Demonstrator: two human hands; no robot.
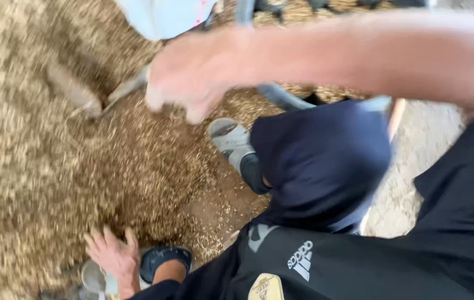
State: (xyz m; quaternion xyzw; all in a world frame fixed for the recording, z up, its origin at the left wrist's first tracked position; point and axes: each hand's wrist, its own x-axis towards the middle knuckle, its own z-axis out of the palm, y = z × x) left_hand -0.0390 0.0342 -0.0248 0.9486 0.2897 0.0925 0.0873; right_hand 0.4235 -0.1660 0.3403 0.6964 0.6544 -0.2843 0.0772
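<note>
— What do you have on the far left?

— I see grain [31,183] spread thick over the floor [214,205]. My left hand [113,256] is low in the frame, fingers spread, palm down at the edge of the grain, just beside a dark shoe [164,259].

— And toward the middle?

— A pale tool head [78,94] lies in the grain near the top, too blurred to name. My right hand [192,78] hangs above the floor, fingers curled loosely; I cannot tell whether it pinches anything, the motion blur is heavy. Below it is a grey shoe [230,140] on bare floor.

— Further right?

— A knee in dark blue trousers [320,161], then a black shirt [448,239] filling the corner.
</note>
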